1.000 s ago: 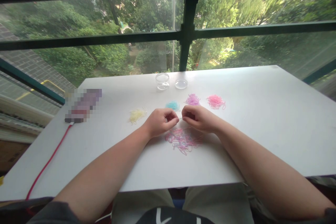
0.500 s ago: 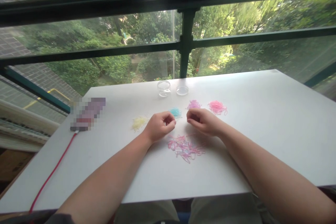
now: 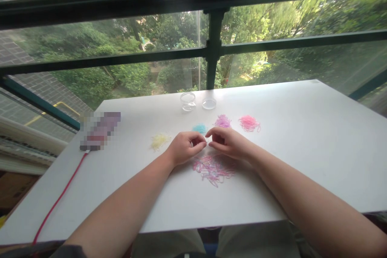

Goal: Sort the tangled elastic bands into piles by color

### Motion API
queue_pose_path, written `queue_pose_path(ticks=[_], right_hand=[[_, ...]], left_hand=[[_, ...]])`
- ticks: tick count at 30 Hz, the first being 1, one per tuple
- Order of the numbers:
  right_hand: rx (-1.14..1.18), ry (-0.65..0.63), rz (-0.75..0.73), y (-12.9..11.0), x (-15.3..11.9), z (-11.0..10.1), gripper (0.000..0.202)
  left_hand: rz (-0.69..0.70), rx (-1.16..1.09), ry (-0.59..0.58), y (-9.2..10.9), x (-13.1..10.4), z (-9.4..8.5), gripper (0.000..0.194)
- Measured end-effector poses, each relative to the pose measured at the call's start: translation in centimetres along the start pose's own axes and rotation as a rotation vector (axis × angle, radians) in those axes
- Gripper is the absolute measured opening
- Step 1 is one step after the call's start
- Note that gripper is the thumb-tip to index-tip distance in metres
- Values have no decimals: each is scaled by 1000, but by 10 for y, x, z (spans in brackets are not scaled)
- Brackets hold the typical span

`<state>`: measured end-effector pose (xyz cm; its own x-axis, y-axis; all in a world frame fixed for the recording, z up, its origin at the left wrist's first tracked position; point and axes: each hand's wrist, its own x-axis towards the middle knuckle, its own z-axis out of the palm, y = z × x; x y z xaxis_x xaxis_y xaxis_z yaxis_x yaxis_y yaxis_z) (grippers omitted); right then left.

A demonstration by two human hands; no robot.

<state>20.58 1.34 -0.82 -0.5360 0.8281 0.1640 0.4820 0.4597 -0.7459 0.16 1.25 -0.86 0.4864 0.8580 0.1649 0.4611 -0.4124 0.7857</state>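
Left hand pinches, contents unclear; right hand gapes slightly; mixed bands lie nearside; table stretches rightward to its edge.

Thin tangled multicoloured loops lie before a yellow pile, blue pile, purple pile and pink pile.

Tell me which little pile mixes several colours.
The mixed pile, lowest in the picture; it blends pink, purple and bluish pieces, while the yellow pile, blue pile, purple pile and pink pile each show one colour.
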Motion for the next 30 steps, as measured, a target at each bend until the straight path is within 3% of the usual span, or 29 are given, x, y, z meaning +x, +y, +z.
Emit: queue_pose_path(ticks=[10,16,22,30], right_hand=[[-61,-4,37,-7,1,-3,2],[-106,-5,47,-4,2,-2,1],[-264,72,169,-5,4,-6,7],[-309,62,192,-6,4,-7,7]], left_hand=[[35,59,3,1,-1,-1,13],[208,360,116,-3,5,-7,12],[155,556,209,-12,14,-17,15],[95,625,180,-13,19,-11,16]])
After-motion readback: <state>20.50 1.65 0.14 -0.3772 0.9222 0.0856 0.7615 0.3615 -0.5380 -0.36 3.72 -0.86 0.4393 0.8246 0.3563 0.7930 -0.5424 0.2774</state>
